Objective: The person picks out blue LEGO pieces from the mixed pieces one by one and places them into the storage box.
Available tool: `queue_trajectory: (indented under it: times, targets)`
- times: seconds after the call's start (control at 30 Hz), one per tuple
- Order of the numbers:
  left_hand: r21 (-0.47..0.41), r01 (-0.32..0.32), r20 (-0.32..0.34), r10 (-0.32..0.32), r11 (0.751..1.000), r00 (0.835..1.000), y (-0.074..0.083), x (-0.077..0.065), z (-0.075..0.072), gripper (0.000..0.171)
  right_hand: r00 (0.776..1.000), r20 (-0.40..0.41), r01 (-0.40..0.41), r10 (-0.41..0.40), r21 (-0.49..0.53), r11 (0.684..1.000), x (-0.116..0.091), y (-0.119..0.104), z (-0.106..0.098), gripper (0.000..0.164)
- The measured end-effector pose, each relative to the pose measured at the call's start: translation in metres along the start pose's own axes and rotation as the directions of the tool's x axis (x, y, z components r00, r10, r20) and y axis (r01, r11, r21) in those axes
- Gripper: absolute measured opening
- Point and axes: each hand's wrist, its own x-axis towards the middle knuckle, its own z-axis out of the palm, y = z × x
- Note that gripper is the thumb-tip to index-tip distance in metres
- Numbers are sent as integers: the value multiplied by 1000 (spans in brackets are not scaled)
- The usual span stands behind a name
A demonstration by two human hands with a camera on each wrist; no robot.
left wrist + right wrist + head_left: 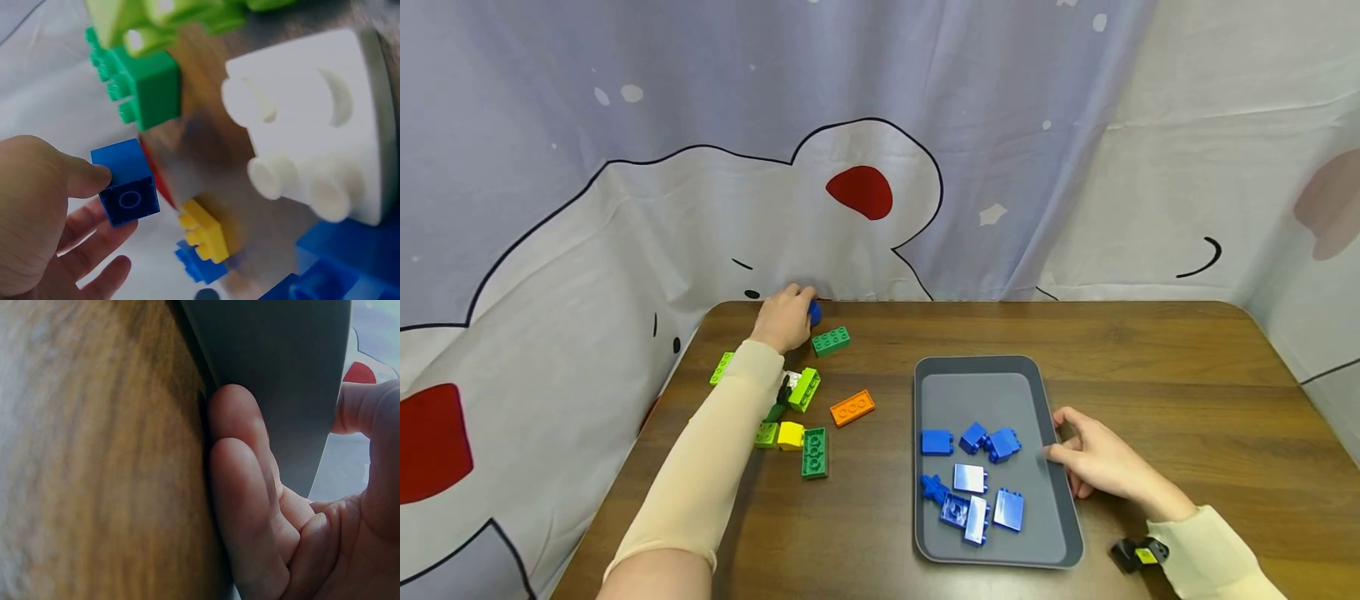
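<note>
At the table's far left edge my left hand [785, 318] pinches a blue toy brick [127, 181] between thumb and fingers, its hollow underside showing in the left wrist view. In the head view the hand hides most of that brick. Just right of it lies a dark green brick [831, 341]. My right hand [1093, 454] grips the right wall of a grey tray [1054, 417], the thumb at the rim and the fingers against the outer side. Inside the tray lie several blue bricks [937, 442] and a blue star-shaped piece [935, 489].
Left of the tray are an orange brick [852, 407], a green brick [815, 453], a yellow brick [791, 436] and a lime brick [804, 390]. My left forearm covers part of this pile. A white piece [300, 119] shows close up. A patterned curtain [985, 150] hangs behind the table.
</note>
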Motion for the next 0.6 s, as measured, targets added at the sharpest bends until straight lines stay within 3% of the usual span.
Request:
queue_trajectory:
  times: [0.27, 0.6]
  targets:
    - [4, -55, -111, 55, 998, 992, 18, -13, -20, 40, 1000, -2, -5, 5, 1, 1000, 0, 0, -2, 40]
    - [11, -178, -194, 176, 984, 965, 61, -36, -43, 41, 1000, 2, -9, 9, 5, 1000, -3, -2, -2, 39]
